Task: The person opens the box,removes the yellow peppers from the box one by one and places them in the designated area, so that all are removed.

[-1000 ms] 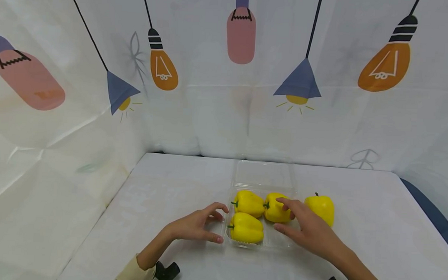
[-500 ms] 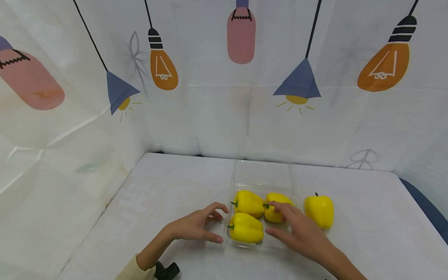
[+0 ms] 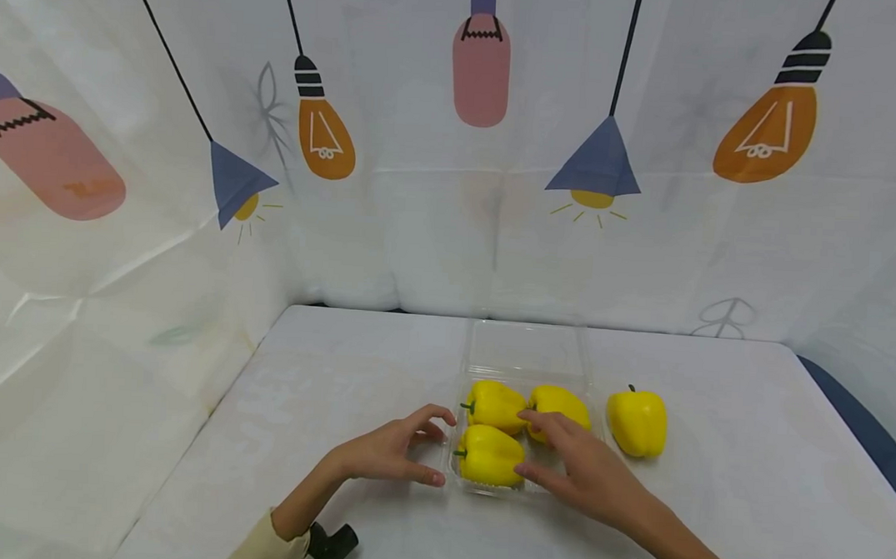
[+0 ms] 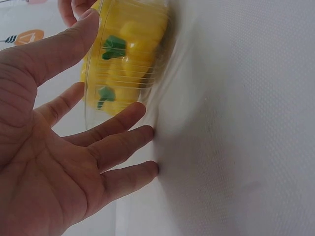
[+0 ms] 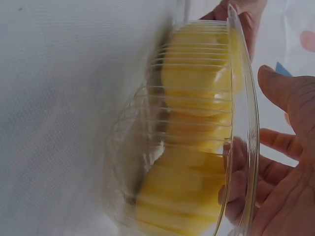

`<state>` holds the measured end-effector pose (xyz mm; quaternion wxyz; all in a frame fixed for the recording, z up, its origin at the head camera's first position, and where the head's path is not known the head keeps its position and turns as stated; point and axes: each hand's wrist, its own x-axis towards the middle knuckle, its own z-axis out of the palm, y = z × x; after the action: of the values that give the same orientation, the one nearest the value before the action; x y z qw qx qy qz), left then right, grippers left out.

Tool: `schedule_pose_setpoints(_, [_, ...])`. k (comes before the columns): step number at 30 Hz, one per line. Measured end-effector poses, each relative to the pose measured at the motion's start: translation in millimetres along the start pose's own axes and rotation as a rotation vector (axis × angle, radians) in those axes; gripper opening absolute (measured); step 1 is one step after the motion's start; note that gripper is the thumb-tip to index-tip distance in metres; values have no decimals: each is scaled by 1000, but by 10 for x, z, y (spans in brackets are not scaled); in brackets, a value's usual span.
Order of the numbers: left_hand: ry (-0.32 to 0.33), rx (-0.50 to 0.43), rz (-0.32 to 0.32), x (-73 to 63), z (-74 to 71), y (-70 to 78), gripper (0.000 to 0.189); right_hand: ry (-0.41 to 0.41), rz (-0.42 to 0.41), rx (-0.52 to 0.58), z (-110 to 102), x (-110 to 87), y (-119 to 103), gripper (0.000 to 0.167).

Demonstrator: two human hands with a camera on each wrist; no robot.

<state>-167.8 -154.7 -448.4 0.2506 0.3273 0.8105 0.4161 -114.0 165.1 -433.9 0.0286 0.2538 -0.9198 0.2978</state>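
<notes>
Since one second ago, the right hand [image 3: 593, 473] has moved leftward, and the tip of its thumb [image 3: 544, 477] now reaches the right end of the front pepper [image 3: 489, 455]. The back right pepper [image 3: 564, 404] now shows its right part beyond the fingers [image 3: 550, 421]. The outer pepper [image 3: 637, 423], before partly hidden, is now fully seen, well to the right of the fingertips.

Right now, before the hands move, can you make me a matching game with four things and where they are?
Things:
1. left hand
2. pepper with its stem up
3. right hand
4. clear lid

Places:
A. folded open on the far side of the box
B. at the box's left edge
C. on the table, outside the box
D. reaching over the box

Right pairs: 1-B, 2-C, 3-D, 4-A
</notes>
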Motion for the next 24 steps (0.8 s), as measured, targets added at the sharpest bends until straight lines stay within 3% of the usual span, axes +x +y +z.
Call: schedule_pose_setpoints(24, [5, 6, 1, -15, -1, -1, 73, -49, -25, 16, 100, 87, -66, 61])
